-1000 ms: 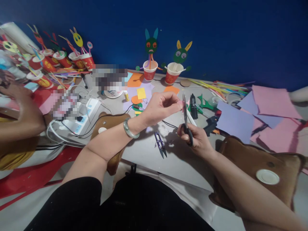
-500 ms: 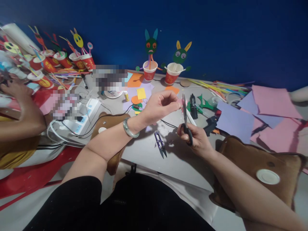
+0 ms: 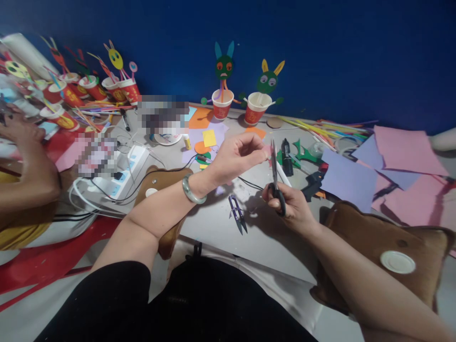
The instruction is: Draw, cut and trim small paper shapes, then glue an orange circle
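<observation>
Bench (image 3: 213,223) was a grey work surface, cluttered at the far and right edges, kept bare in the near centre so the hands had room to work. Brown pads sat on both sides: right one (image 3: 377,237) under the right forearm, left one (image 3: 160,185) beneath the left arm, likely as arm rests. Purple and pink paper sheets (image 3: 351,178) were stacked far right, within reach as stock. Power strip (image 3: 123,173) lay left with cables trailing. Two finished paper-cup bunny figures (image 3: 223,102) stood at the far edge against the blue wall, out of the way.

Left hand (image 3: 237,156) was raised above the bench, fingers pinched together on a small pink paper scrap (image 3: 266,151), held up at the blades for cutting. Right hand (image 3: 288,204) was clamped on the scissors (image 3: 275,178) through the loops, blades pointing up and away, nearly closed at the scrap. Thread snips (image 3: 237,213) lay on the bench just near-left of the right hand, parked close by. Another person's hand (image 3: 21,133) worked at far left among more cups.
</observation>
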### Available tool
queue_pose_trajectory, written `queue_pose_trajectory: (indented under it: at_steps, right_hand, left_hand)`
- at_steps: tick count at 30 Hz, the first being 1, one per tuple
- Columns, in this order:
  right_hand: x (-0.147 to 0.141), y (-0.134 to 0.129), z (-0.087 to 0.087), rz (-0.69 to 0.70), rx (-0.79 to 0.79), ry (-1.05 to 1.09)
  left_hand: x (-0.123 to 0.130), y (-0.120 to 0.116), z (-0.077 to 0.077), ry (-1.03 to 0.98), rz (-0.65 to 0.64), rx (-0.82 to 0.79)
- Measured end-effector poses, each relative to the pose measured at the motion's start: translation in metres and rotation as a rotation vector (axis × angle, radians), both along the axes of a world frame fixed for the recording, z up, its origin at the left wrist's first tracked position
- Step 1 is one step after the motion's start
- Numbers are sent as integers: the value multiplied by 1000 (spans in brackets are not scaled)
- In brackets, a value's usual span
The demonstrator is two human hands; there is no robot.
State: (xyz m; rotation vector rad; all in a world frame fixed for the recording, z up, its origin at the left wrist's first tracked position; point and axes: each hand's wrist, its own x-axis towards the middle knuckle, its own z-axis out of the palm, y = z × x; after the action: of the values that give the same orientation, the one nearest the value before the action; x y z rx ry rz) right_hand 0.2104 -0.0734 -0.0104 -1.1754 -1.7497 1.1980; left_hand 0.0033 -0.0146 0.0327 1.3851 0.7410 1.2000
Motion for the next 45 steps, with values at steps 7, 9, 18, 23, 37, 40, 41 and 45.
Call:
queue_pose_trajectory:
  at_steps: [7,9,18,23,37,40,41,45]
  right_hand:
    - [0,0,0,-5,-11,12]
    - [0,0,-1,-7,-11,11]
    - [-1,1,-3,-12,-16,18]
    - [0,1,-8,-9,-3,29]
    - [-5,6,-15,-157,126,246]
    - [-9,9,-17,-163,189,307]
    - [-10,10,-17,-164,205,307]
    - [-11,13,-19,-143,241,257]
  left_hand:
    - [2,-1,6,-45,8,-43]
    - [3,-1,6,-63,14,-54]
    - [2,2,-1,-46,-16,-18]
    - [1,5,-4,-48,-23,-10]
    - [-6,13,6,297,2,-82]
    - [-20,22,7,529,-146,-61]
    - [-26,25,8,630,-223,-55]
    - [-40,31,9,1030,-456,-71]
